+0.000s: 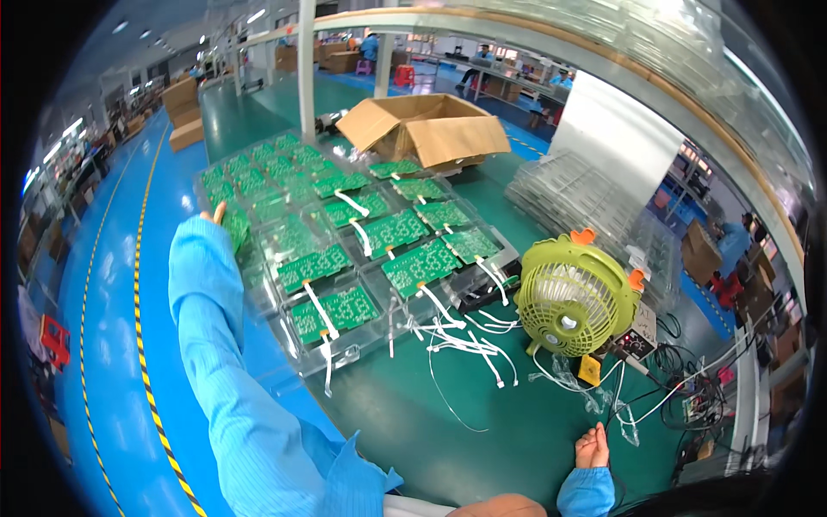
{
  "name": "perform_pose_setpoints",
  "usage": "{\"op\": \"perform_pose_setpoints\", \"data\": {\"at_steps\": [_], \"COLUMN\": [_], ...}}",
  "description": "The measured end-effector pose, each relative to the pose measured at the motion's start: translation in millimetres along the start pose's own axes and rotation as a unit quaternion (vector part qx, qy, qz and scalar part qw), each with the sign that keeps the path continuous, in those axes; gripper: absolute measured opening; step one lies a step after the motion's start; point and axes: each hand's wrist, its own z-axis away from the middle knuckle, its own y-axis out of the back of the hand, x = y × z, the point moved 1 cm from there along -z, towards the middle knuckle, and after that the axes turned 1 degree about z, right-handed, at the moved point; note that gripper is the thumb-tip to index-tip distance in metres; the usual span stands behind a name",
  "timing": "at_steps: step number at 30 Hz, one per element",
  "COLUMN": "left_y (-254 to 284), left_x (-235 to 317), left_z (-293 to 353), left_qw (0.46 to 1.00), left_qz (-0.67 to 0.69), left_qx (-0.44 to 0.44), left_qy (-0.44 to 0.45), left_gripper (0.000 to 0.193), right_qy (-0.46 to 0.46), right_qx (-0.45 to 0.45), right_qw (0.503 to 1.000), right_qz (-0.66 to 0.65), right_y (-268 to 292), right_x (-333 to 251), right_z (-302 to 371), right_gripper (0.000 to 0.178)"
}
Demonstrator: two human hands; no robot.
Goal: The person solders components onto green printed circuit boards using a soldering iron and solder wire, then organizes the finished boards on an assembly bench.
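Note:
My left hand [216,212] is stretched out to the far left edge of the clear plastic trays [274,343]. Its fingers close on the edge of a green circuit board [237,227], which looks tilted; the sleeve hides part of the grip. More green circuit boards [421,266] lie in rows in the trays, several with white cables [363,238] attached. At the lower right, my right hand [592,448] rests low over the table with its fingers curled together. Whatever they may hold is too small to make out. Black and white wires run close by.
A green fan [568,302] stands at the right, beside a small control box [636,345] and tangled black cables [680,379]. Loose white cables [469,340] lie on the green table [388,414]. An open cardboard box [457,142] and stacked clear trays [564,194] stand farther back.

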Motion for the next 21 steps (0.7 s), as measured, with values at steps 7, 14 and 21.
{"op": "perform_pose_setpoints", "data": {"at_steps": [7,14,21], "left_y": [-21,-73,-99], "left_x": [-3,-55,-46], "left_z": [7,-35,-57], "left_qw": [0.998,0.989,0.996], "left_qz": [0.050,-0.034,0.004], "left_qx": [0.042,0.050,-0.062], "left_qy": [-0.018,-0.134,-0.062], "left_gripper": [0.074,0.077,0.079], "right_qy": [0.006,0.007,0.024], "right_qx": [-0.009,0.025,0.031], "right_qw": [1.000,0.999,0.999], "right_qz": [-0.021,-0.041,-0.038], "right_y": [0,-9,-15], "right_x": [-2,7,3], "right_z": [1,2,8], "right_gripper": [0.020,0.020,0.020]}}
